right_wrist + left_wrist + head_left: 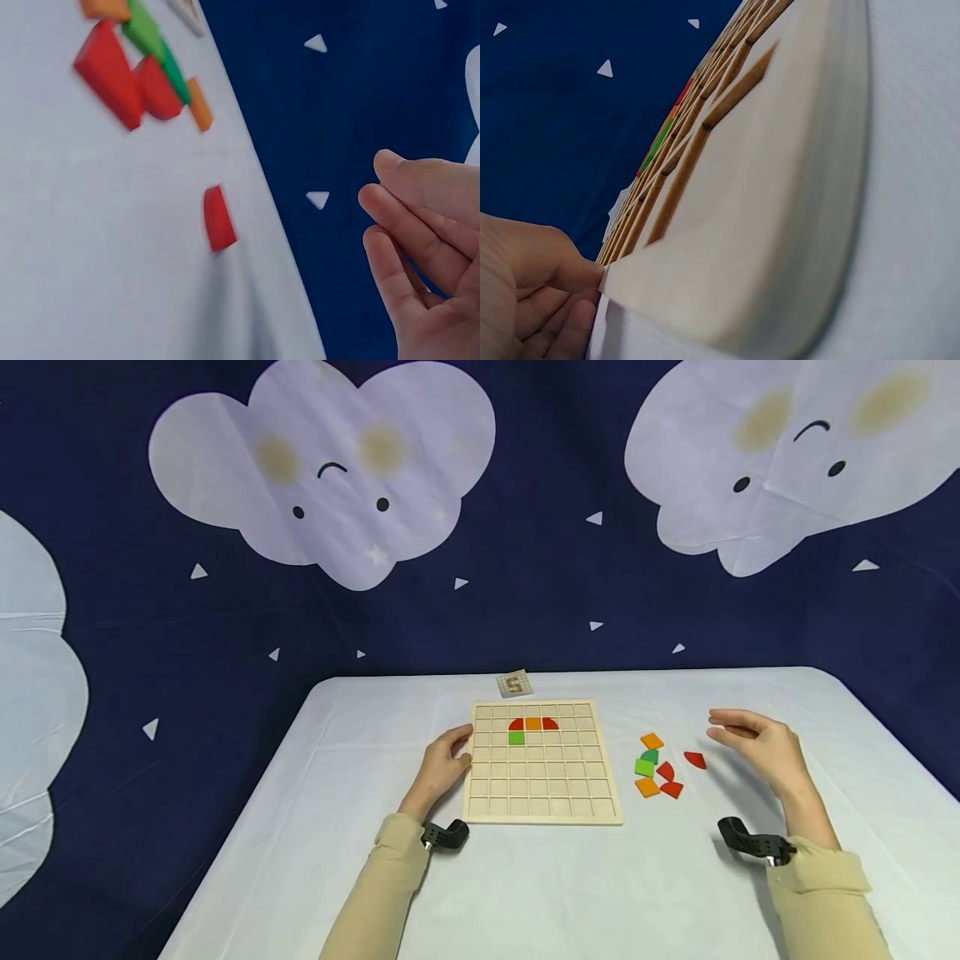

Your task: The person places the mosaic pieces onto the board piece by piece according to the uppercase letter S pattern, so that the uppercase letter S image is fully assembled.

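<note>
A wooden grid board (557, 783) lies flat on the table. My left hand (441, 768) touches its left edge; in the left wrist view the left hand (536, 289) has its thumb against the rim, other fingers beside it. On the board, a red quarter-round piece (516, 725), an orange square (533, 724) and another red quarter-round (550, 724) form a row, with a green square (517, 738) below the left one. My right hand (765, 750) hovers above the table, fingers slightly bent, holding nothing. Nearest it lies a single red quarter-round piece (695, 760).
Right of the board are loose pieces: orange squares (652, 741), a light green square (644, 767), a darker green piece (649, 757) and red quarter-rounds (672, 790). Behind the board lies a small patterned card (514, 683). A dark blue cloud-print curtain (540, 627) hangs behind the table.
</note>
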Demonstrator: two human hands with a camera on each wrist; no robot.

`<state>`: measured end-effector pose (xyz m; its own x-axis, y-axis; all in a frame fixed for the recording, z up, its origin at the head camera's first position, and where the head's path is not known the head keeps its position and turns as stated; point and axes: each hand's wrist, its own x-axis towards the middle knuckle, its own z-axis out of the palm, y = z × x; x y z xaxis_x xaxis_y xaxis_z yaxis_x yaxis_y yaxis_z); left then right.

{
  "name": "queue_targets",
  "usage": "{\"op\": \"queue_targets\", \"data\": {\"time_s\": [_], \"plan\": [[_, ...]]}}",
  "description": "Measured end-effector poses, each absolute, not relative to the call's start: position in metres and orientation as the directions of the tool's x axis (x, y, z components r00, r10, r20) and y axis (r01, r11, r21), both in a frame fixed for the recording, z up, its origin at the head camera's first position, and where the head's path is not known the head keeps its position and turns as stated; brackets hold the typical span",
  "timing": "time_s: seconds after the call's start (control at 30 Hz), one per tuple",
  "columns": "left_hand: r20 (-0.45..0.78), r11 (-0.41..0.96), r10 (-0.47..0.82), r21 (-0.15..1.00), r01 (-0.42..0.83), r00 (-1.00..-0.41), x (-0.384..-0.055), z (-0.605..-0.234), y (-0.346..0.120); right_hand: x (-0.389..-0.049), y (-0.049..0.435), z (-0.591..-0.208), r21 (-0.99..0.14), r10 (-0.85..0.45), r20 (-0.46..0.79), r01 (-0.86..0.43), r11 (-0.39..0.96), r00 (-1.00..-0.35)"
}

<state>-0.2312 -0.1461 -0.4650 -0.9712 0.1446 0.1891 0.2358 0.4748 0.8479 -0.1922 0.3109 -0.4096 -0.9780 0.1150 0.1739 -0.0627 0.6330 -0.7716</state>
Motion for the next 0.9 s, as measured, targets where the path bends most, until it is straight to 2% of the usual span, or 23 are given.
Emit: {"op": "queue_targets", "data": {"time_s": [0.47, 0.67, 0.9], "plan": [[0.185, 0.473, 0.141, 0.850, 0.230, -0.973, -0.233, -0.468, -0.147, -0.190, 0.324, -0.442, -0.703, 0.025, 0.164, -0.099, 0.704, -0.986], [0.172, 0.479, 0.136, 0.850, 0.217, -0.976, -0.233, -0.468, -0.148, -0.189, 0.322, -0.449, -0.715, 0.001, 0.147, -0.106, 0.691, -0.989], [0.173, 0.471, 0.141, 0.854, 0.220, -0.975, -0.231, -0.467, -0.147, -0.189, 0.319, -0.456, -0.666, -0.022, 0.160, -0.124, 0.735, -0.987]]}}
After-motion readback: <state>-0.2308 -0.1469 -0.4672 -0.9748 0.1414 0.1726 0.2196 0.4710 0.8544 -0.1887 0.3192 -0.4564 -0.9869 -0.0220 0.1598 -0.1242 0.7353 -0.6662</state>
